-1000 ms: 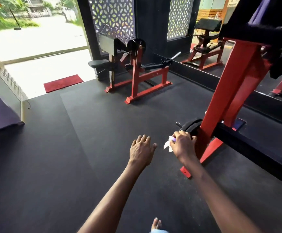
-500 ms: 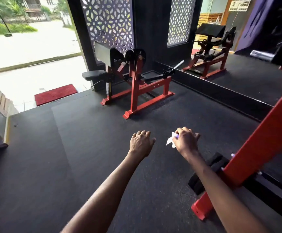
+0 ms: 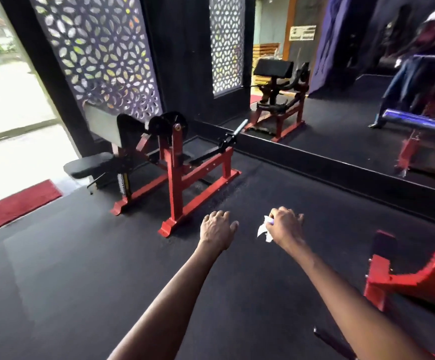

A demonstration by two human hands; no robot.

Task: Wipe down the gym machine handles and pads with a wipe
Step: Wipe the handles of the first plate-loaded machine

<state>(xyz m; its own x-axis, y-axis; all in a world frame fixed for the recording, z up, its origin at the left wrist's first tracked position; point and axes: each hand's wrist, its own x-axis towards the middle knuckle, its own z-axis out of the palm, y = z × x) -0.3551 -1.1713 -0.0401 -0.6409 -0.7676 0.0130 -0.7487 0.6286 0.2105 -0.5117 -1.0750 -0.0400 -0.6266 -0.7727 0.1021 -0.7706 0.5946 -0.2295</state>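
Both my arms reach forward over the black rubber floor. My right hand [image 3: 286, 226] grips a crumpled white wipe [image 3: 263, 229], which sticks out on its left side. My left hand [image 3: 217, 228] hangs beside it with fingers loosely curled and holds nothing. Ahead stands a red-framed gym machine [image 3: 174, 175] with a black seat pad [image 3: 89, 165] at its left, a black arm pad [image 3: 130, 131] and a chrome-tipped bar [image 3: 239, 126] at its right. Neither hand touches it.
The red base of another machine [image 3: 403, 276] sits close at the right edge. A long wall mirror [image 3: 341, 120] runs along the back right above a black ledge. A red doormat [image 3: 16, 203] lies at the open doorway on the left.
The view has swung left and away from the red machine at the right; my right hand has left that machine's black part and still grips the wipe. The far machine now appears nearer.
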